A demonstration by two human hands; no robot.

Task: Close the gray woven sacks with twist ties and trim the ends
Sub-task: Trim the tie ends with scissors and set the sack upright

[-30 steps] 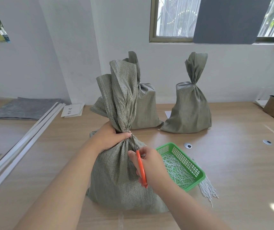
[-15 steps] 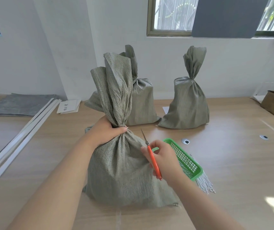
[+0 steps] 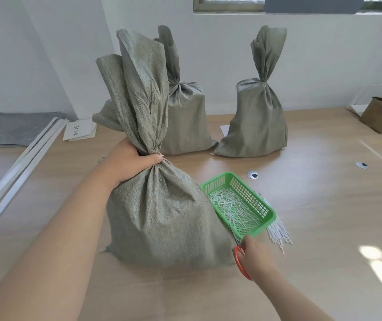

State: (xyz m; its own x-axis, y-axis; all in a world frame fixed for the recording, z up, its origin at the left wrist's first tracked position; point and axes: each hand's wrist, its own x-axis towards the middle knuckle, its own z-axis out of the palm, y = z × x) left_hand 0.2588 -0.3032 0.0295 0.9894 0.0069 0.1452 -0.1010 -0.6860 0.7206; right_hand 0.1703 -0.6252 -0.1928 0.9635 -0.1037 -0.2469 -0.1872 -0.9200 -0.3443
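Neck of the near sack [image 3: 162, 216] lies up & to the left of the right hand [image 3: 257, 256], w/ the sack's bulk btwn them. Any further snip turns on that. Sack stands upright on the table [image 3: 324, 193], long axis vertical, front & centre, right flank touching or just shy of the green basket [image 3: 216, 179]; can't tell which.

Left hand [image 3: 132, 163] is far nearer the neck: it's on it, fingers & thumb wrapped round the gathered cloth. Right hand is low by the sack's base-right corner, curled round orange scissors [image 3: 241, 265], blades pointing up & away over the basket's near corner.

Sack: gray-green woven plastic, coarse weave, belly full & rounded, pleated tight at the neck, loose top fanning tall above the grip. Tie not visible, fingers cover that spot, so can't confirm it's on or trimmed.

Basket holds white cut ends; bundle of white ties [image 3: 278, 235] lies just beside it. Rear-left sack [image 3: 185, 117] & rear-right sack [image 3: 259, 121] stand further back, necks cinched.

Judgement: if more trimming's needed, right hand must rise & cross leftward to the neck.
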